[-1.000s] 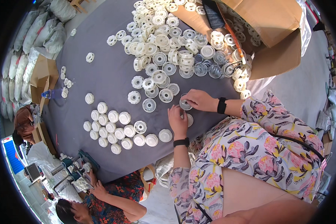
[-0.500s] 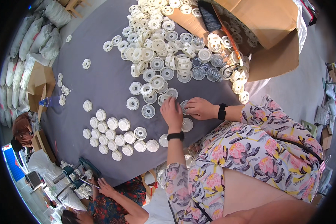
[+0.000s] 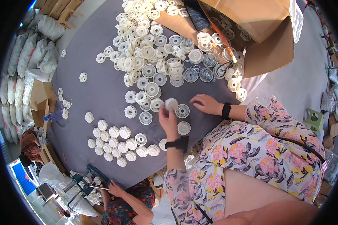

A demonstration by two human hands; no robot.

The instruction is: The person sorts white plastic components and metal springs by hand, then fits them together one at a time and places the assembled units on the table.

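The left hand (image 3: 167,120) pinches a white disc (image 3: 171,104) at its edge, up beside the ring (image 3: 182,111) on the table (image 3: 210,129). The right hand (image 3: 209,104) has its fingers loosely bent and apart, with nothing visible in them; whether their tips touch the table, I cannot tell. The ring lies flat between both hands, unheld, with a cap (image 3: 184,128) just below it.

The disc is blurred, so which face is down cannot be told; a wrong face could leave it badly seated. Held by one edge, it could tip or slip from the fingertips. The loose ring could slide if pushed from one side, perhaps knocking the cap. The rings in the heap (image 3: 139,62) lean on each other, so a sleeve or knuckle brushing the near ones could set some rolling
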